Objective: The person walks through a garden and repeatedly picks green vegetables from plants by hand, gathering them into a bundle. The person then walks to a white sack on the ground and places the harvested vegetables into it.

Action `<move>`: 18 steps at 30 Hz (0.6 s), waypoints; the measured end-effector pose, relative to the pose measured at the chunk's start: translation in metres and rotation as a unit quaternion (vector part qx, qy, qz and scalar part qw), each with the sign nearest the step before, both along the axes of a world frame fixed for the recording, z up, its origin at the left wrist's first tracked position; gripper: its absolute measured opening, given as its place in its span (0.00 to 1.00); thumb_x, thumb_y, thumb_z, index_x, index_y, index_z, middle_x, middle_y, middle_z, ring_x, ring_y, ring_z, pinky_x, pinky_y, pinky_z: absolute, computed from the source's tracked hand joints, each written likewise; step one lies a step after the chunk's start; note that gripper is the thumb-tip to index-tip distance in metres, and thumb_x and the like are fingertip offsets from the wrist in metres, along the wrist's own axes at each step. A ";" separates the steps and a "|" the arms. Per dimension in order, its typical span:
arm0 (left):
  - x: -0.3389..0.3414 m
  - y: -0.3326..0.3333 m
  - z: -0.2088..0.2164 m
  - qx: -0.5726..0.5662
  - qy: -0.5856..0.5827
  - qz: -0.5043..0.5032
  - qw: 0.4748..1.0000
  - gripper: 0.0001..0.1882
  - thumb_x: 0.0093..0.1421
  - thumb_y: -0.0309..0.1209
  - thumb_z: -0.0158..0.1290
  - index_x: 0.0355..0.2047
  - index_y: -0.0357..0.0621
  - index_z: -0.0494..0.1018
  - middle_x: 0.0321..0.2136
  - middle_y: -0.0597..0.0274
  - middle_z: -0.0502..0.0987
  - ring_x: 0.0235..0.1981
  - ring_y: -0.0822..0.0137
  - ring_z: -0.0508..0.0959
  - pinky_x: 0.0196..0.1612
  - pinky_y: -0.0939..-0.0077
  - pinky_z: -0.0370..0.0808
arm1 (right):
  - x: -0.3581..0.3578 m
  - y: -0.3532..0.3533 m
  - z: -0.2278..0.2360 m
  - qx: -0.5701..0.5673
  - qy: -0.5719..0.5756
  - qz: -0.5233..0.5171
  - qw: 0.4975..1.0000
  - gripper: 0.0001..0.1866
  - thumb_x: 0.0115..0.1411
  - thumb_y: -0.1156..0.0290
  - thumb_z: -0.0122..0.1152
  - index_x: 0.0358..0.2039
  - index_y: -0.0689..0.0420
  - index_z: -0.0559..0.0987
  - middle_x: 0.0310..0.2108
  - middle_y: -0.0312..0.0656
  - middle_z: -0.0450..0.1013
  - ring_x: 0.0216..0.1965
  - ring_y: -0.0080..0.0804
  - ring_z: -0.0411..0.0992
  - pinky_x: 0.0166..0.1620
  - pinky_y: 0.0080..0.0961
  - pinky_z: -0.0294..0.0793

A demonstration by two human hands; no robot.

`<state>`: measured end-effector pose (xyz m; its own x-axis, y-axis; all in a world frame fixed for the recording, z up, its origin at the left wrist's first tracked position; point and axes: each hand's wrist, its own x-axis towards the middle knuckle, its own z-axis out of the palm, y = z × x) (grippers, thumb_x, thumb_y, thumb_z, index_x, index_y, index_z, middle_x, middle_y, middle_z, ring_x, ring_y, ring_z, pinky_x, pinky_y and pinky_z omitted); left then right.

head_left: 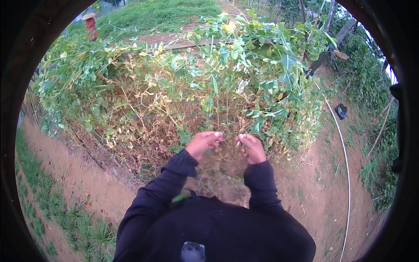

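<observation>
In front of me stands a row of climbing pea vines (pixel 244 54), green on top and dry and brown lower down. My left hand (pixel 203 145) is at the lower front of the row, thumb and fingers pinched together; whatever is between them is too small to make out. A short gap to the right, my right hand (pixel 253 148) is closed around a small green pod (pixel 245 149), part of which its fingers cover. Dry stems (pixel 152 126) lie just beyond both hands. Higher up, a long green pod (pixel 214 85) hangs among the leaves.
A long white hose (pixel 347 174) runs along the bare soil at right, near a black plastic bag (pixel 341 111). Wooden posts (pixel 342 32) lean at the row's far right end. Grass (pixel 80 227) grows at lower left. Another person (pixel 90 28) in a hat stands far left.
</observation>
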<state>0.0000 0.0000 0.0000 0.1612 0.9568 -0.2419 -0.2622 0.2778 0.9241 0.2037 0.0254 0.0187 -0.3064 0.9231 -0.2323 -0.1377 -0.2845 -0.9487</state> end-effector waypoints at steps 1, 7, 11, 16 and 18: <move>0.017 0.015 -0.004 -0.016 0.012 -0.005 1.000 0.16 0.58 0.38 0.48 0.40 0.38 0.71 0.33 0.64 0.75 0.28 0.75 0.73 0.32 0.82 0.69 | -0.001 -0.006 -0.010 0.006 -0.021 0.000 1.000 0.08 0.56 0.67 0.54 0.26 0.58 0.73 0.18 0.28 0.65 0.14 0.12 0.57 0.17 0.09 0.53; 0.082 0.054 -0.015 -0.043 -0.033 0.017 0.998 0.07 0.55 0.29 0.50 0.26 0.36 0.72 0.22 0.62 0.74 0.21 0.74 0.72 0.25 0.81 0.69 | 0.001 -0.020 -0.027 0.285 -0.129 -0.025 0.950 0.08 0.52 0.70 0.57 0.21 0.61 0.74 0.23 0.32 0.64 0.26 0.21 0.62 0.32 0.18 0.60; 0.067 0.078 0.001 0.006 -0.036 0.127 0.991 0.04 0.52 0.23 0.50 0.25 0.34 0.72 0.19 0.62 0.73 0.18 0.75 0.70 0.20 0.84 0.66 | 0.003 -0.048 -0.020 0.176 -0.048 0.074 0.980 0.11 0.56 0.67 0.54 0.21 0.59 0.71 0.21 0.31 0.63 0.21 0.18 0.61 0.24 0.14 0.59; 0.037 0.086 0.025 -0.045 0.049 0.021 0.998 0.06 0.54 0.28 0.48 0.28 0.39 0.73 0.20 0.67 0.75 0.17 0.80 0.69 0.21 0.86 0.65 | 0.012 0.002 -0.033 -0.059 0.026 -0.060 0.996 0.11 0.58 0.63 0.49 0.22 0.52 0.65 0.14 0.30 0.62 0.11 0.15 0.57 0.12 0.13 0.50; 0.039 0.092 0.033 -0.032 0.064 0.012 0.997 0.06 0.54 0.30 0.50 0.27 0.41 0.73 0.20 0.68 0.74 0.16 0.81 0.68 0.21 0.87 0.65 | 0.001 0.024 -0.052 -0.054 -0.021 -0.032 0.998 0.07 0.57 0.66 0.50 0.26 0.53 0.68 0.14 0.31 0.62 0.11 0.17 0.58 0.12 0.14 0.52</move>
<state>0.0395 0.0916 0.0335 0.1012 0.9421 -0.3197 -0.1499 0.3321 0.9313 0.2048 0.0495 -0.0337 -0.2344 0.9096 -0.3431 -0.1192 -0.3771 -0.9185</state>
